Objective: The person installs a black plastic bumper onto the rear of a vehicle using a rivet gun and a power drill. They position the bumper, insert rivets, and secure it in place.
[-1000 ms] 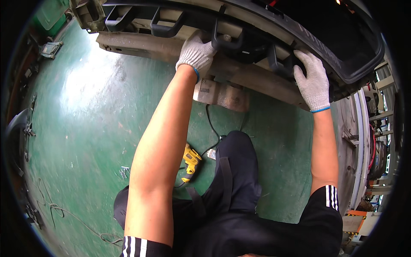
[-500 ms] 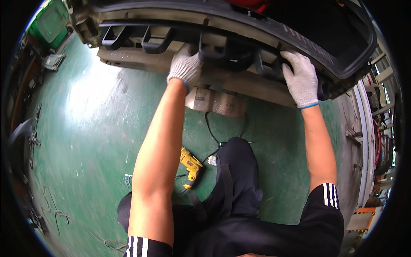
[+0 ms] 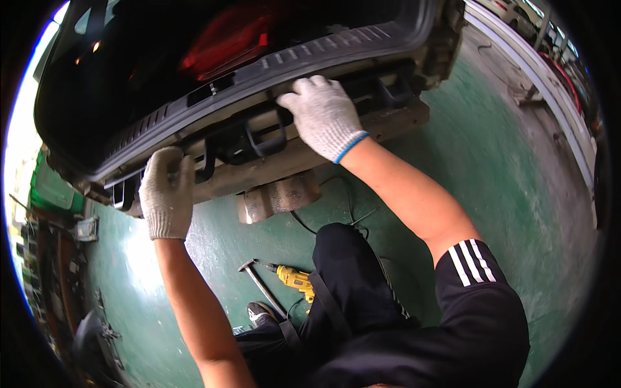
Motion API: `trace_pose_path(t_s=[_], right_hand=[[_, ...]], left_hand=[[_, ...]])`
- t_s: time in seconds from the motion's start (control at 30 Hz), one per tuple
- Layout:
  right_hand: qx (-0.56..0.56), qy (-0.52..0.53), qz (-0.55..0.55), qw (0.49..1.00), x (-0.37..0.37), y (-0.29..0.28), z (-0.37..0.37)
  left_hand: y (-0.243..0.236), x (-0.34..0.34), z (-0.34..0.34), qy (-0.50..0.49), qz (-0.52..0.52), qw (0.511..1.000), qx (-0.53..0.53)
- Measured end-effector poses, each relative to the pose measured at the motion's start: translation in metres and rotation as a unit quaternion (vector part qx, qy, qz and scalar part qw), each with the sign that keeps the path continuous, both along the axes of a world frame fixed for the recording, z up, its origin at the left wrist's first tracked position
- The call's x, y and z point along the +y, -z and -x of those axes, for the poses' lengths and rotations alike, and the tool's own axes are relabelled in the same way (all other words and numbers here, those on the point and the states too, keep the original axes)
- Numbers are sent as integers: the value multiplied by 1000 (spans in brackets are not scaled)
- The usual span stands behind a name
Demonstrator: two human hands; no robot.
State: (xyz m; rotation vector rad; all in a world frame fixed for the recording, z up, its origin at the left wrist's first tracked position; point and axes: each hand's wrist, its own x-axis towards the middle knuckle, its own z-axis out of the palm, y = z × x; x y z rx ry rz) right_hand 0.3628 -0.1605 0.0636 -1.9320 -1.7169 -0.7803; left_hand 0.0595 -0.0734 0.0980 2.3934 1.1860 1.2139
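- Two hands in off-white knitted gloves work at the back of a car; between and beneath them sits a long black plastic strip with squared open loops (image 3: 234, 145).
- Strip's place: lengthwise across the car's rear, below the dark ribbed plastic boot sill (image 3: 323, 42) and above a dusty beige-brown metal crossbeam (image 3: 404, 121).
- Handling, my judgement: light for its length, likely moulded hollow. Each loop looks stiff; the whole run probably bows if lifted from one end only.
- Surface reads smooth, perhaps slippery under knit cotton (no rubber coating visible on the glove backs).
- Weak points, guessing: thin loop corners could crack if wrenched. Better holds: the solid middle section, or the rail joining the loops, one hand well out to each side.
- Left hand (image 3: 167, 197): at the strip's left portion, back of the glove partly toward the camera, fingers curled over at the top, thumb raised apart. Cupped shape; cannot tell whether it grips the plastic or only rests against it.
- Left forearm rises from the lower edge, leaning slightly left, wrist nearly straight.
- Right hand (image 3: 323, 115): right of centre, back up, fingers bent and pointing up-left over the strip's upper edge. Fingertip contact unclear; cannot tell if closed on anything.
- Right arm slants up-left from the lower right, elbow bent.
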Motion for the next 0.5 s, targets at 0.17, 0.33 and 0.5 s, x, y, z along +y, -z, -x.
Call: trace_pose_path(t_s=[0.17,0.33,0.5], right_hand=[[-11,-19,-25,999,-8,17,0],[-31,-59,10,998,-15,17,1],[50,-177,-98,978,-7,43,-2]], left_hand=[[27,34,-37,-32,-213,964,159],[19,79,-47,36,-334,918,209],[-2,60,-39,8,-206,935,289]])
